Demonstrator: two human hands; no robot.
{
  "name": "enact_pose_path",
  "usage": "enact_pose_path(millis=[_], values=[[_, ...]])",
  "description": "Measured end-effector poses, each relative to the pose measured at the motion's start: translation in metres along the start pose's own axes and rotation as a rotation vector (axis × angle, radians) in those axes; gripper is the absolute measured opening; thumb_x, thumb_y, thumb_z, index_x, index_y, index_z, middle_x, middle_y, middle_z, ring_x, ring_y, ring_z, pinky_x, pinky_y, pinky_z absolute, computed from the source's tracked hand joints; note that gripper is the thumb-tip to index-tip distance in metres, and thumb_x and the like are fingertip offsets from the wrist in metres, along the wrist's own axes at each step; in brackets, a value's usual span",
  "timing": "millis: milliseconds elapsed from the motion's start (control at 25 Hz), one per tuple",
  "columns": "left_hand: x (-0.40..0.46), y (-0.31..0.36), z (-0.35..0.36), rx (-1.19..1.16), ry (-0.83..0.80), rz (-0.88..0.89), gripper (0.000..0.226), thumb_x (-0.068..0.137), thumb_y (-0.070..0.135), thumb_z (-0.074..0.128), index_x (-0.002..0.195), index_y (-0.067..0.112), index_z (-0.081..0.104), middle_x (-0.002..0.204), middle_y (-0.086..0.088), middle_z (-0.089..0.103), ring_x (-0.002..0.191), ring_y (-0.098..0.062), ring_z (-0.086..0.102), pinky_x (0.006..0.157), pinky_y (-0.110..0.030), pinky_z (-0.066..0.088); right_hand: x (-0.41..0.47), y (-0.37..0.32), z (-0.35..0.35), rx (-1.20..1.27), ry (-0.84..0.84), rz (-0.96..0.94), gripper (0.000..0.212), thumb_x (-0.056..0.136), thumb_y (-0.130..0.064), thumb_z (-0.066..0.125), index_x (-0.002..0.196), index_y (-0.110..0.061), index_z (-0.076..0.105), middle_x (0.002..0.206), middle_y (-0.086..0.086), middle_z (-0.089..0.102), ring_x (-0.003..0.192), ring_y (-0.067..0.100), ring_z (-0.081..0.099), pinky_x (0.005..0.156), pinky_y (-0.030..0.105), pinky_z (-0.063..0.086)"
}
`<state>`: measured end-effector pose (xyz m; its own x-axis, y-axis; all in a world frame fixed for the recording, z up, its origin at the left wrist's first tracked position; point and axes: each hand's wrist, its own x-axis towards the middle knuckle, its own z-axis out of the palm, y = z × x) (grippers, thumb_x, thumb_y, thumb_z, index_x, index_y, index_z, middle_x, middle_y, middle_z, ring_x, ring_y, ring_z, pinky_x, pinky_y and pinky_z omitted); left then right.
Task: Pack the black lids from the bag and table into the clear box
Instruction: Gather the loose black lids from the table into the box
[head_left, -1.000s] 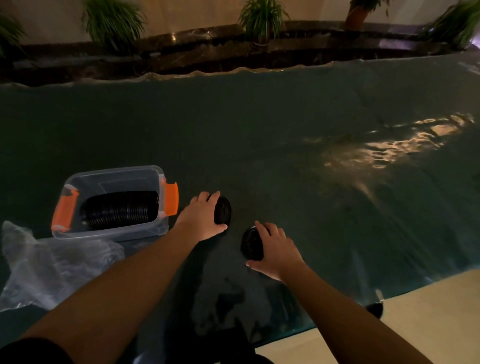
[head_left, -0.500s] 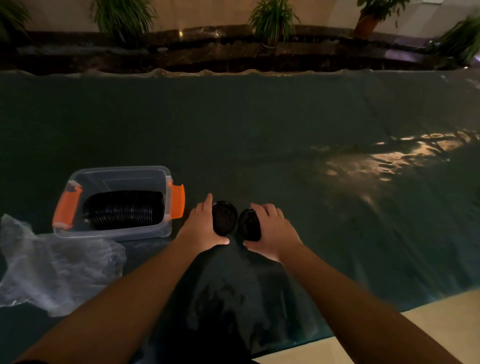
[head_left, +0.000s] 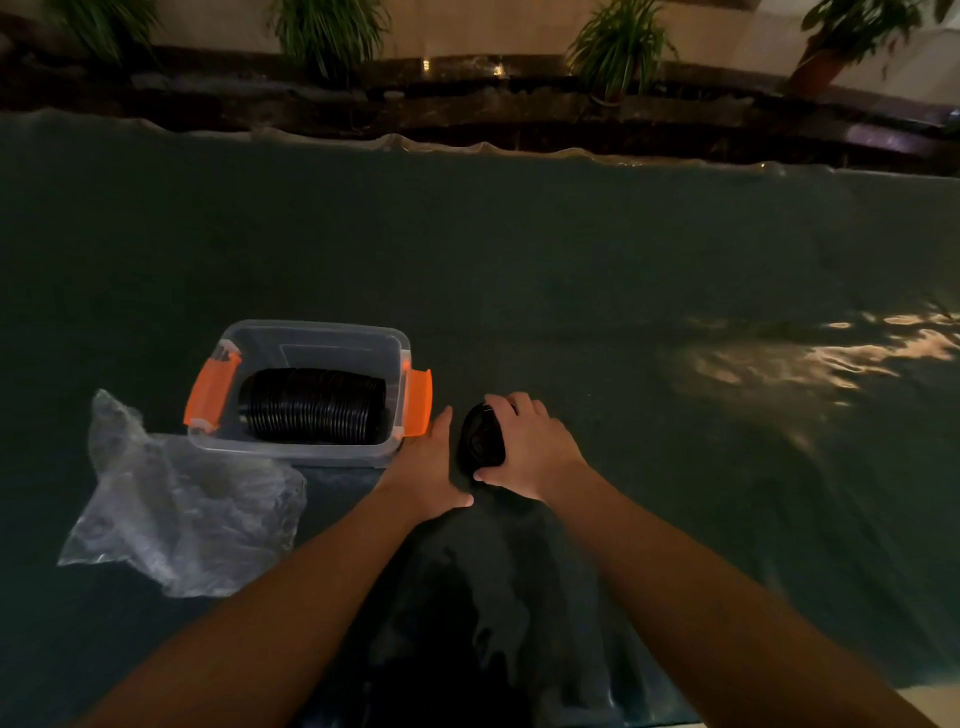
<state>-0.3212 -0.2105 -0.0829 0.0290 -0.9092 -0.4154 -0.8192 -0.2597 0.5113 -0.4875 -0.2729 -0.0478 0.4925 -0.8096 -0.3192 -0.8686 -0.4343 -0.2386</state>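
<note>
Dark green cover: a glossy sheet drapes the surface (head_left: 571, 270), wrinkled near the front edge.
Clear plastic bag (head_left: 182, 499): crumpled flat at near left, just in front of the box.
Left hand (head_left: 428, 467): flat, fingers straight, holding nothing, resting just left of the lids, fingertips near the box's right orange latch.
Right hand (head_left: 530, 447): curled over a small stack of black lids (head_left: 480, 439), thumb under the near edge, fingers over the far rim.
Clear box (head_left: 311, 332): open, left of both hands, a row of black lids (head_left: 311, 405) standing on edge inside.
Far edge: potted plants (head_left: 618, 47) along a dark ledge.
</note>
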Motion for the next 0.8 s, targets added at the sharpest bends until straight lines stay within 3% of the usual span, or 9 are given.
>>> enact_pose_path(millis=[120, 240, 400, 600, 800], values=[[-0.002, -0.002, -0.001, 0.015, 0.001, 0.041, 0.129, 0.062, 0.036, 0.089, 0.157, 0.02, 0.003, 0.153, -0.009, 0.042, 0.138, -0.03, 0.04, 0.114, -0.044, 0.031, 0.002, -0.002, 0.004, 0.006, -0.022, 0.0, 0.106, 0.066, -0.059, 0.081, 0.15, -0.025, 0.026, 0.148, 0.006, 0.036, 0.133, 0.031, 0.039, 0.102, 0.051, 0.045], [-0.002, 0.003, -0.001, 0.025, 0.008, 0.083, 0.117, 0.068, 0.025, 0.084, 0.157, 0.018, 0.009, 0.15, -0.009, 0.044, 0.138, -0.03, 0.04, 0.117, -0.046, 0.03, -0.006, -0.004, 0.007, -0.075, 0.069, -0.08, 0.103, 0.065, -0.062, 0.078, 0.147, -0.02, 0.034, 0.147, 0.008, 0.038, 0.136, 0.031, 0.033, 0.109, 0.05, 0.038], [-0.001, 0.014, 0.003, -0.046, -0.029, 0.032, 0.106, 0.074, 0.017, 0.078, 0.156, 0.021, 0.012, 0.148, -0.01, 0.045, 0.139, -0.034, 0.035, 0.115, -0.05, 0.034, -0.021, -0.011, 0.02, -0.187, 0.167, -0.086, 0.082, 0.07, -0.064, 0.066, 0.136, -0.02, 0.049, 0.128, 0.005, 0.055, 0.116, 0.029, 0.047, 0.095, 0.046, 0.04], [-0.003, 0.028, 0.011, -0.072, -0.046, 0.002, 0.106, 0.077, 0.011, 0.073, 0.158, 0.026, 0.006, 0.14, -0.002, 0.052, 0.14, -0.027, 0.031, 0.114, -0.048, 0.033, -0.027, -0.008, 0.032, -0.126, 0.087, 0.062, 0.071, 0.078, -0.058, 0.062, 0.137, -0.022, 0.045, 0.134, 0.008, 0.053, 0.117, 0.033, 0.052, 0.097, 0.05, 0.043], [-0.008, 0.041, 0.015, -0.14, -0.025, 0.03, 0.1, 0.077, 0.009, 0.068, 0.157, 0.025, 0.01, 0.141, 0.0, 0.053, 0.137, -0.028, 0.032, 0.114, -0.048, 0.031, -0.031, 0.003, 0.032, -0.089, 0.161, 0.123, 0.057, 0.085, -0.046, 0.064, 0.132, -0.019, 0.046, 0.125, 0.008, 0.056, 0.109, 0.033, 0.058, 0.089, 0.047, 0.046]])
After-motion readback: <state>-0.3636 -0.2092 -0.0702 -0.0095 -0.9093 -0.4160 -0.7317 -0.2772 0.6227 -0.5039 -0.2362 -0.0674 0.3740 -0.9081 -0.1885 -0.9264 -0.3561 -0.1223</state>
